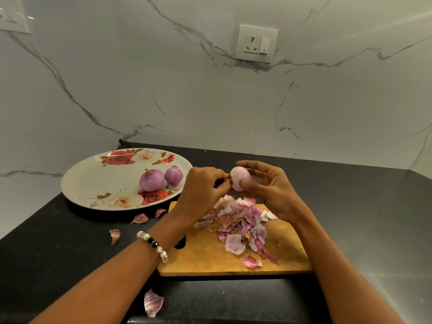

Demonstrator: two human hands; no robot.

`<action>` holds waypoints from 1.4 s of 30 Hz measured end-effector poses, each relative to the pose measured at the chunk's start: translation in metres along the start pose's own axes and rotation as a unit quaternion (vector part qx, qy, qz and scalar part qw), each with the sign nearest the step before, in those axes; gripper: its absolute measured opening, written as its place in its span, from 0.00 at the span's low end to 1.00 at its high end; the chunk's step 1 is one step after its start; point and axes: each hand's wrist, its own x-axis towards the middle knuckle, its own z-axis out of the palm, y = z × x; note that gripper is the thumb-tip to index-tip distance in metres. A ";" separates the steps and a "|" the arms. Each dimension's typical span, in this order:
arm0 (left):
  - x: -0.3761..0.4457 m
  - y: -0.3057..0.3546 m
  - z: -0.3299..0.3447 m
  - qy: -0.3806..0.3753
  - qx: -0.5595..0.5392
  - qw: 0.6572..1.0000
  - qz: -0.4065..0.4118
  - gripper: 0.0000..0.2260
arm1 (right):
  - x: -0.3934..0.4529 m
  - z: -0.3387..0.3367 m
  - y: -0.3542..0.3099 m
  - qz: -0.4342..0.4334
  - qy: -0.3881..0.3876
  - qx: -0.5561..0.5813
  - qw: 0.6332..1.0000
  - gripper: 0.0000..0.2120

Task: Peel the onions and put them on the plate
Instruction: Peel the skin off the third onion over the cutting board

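My right hand (268,190) holds a pale pink onion (239,177) above the far edge of the wooden cutting board (210,256), thumb pressed on its front. My left hand (205,190), with a beaded bracelet at the wrist, pinches the onion's left end with curled fingers. A heap of onion skins (240,225) lies on the board under the hands. Two peeled purple onions (152,180) (174,175) sit side by side on the right part of the flowered white plate (93,181), left of the hands.
Loose skin pieces lie on the black counter: two (140,218) near the plate, one (114,235) further left, one (153,302) near the front edge. A marble wall with a socket (256,44) stands behind. A steel surface (385,230) lies to the right.
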 end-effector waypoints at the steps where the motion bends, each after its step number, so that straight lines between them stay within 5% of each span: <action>1: 0.000 0.000 0.000 0.003 0.016 1.000 0.008 0.06 | 0.000 0.001 0.001 0.001 -0.003 -0.002 1.000 0.20; 9: -0.005 0.002 0.009 -0.013 0.141 0.988 0.063 0.08 | 0.000 0.000 0.000 0.003 -0.013 -0.018 1.000 0.22; 19: 0.006 0.003 -0.005 0.046 -0.001 0.996 -0.080 0.10 | 0.001 -0.004 0.000 -0.002 -0.009 0.000 1.000 0.19; 28: -0.001 -0.001 0.002 0.019 0.032 0.999 0.016 0.07 | 0.001 0.001 0.003 -0.001 0.005 -0.013 1.000 0.19; 35: -0.006 -0.005 0.008 0.006 0.231 0.968 0.103 0.11 | -0.001 0.015 0.005 0.015 0.039 -0.009 0.999 0.20; 37: -0.004 -0.003 0.006 -0.012 0.201 0.977 0.075 0.10 | -0.002 0.017 0.004 0.020 0.043 0.008 0.999 0.21; 42: 0.001 0.003 -0.010 -0.054 -0.024 0.987 -0.149 0.03 | -0.005 0.012 -0.003 0.050 0.040 0.153 0.986 0.19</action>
